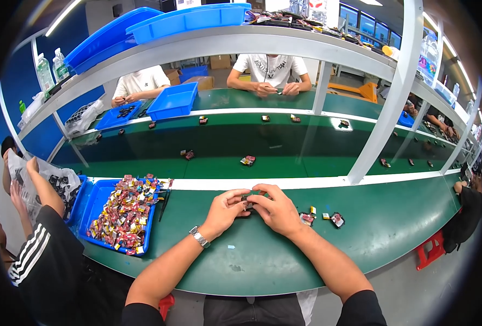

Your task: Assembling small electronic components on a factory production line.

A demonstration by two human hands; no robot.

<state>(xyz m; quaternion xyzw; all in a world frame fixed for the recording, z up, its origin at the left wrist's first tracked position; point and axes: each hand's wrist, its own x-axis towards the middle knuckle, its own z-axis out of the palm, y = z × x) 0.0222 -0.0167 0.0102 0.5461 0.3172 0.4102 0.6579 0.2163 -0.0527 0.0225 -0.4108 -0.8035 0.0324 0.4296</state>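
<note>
A small dark part sits pinched between the two hands above the green counter, just right of the blue bin. The left hand has its fingers curled in, fingertips closed on the part's left end; a metal watch rides on that wrist. The right hand meets it from the other side, fingers bent over the top and pressing the part's right end. Most of the part is hidden by the fingers, so its shape cannot be told.

The bin is heaped with small red, yellow and dark pieces. Against its right wall lies a thin black tool. Further right of the bin, past the hands, a few finished-looking small parts lie loose on the counter.

Beyond the bin runs a white rail, then a darker green belt with scattered small items on it, one cluster roughly behind the hands. Left of the bin a person in a black striped sleeve holds up a clear plastic bag. Across the belt two people in white shirts work at the far counter, near another blue tray. A grey shelf frame arches overhead, carrying blue trays.
</note>
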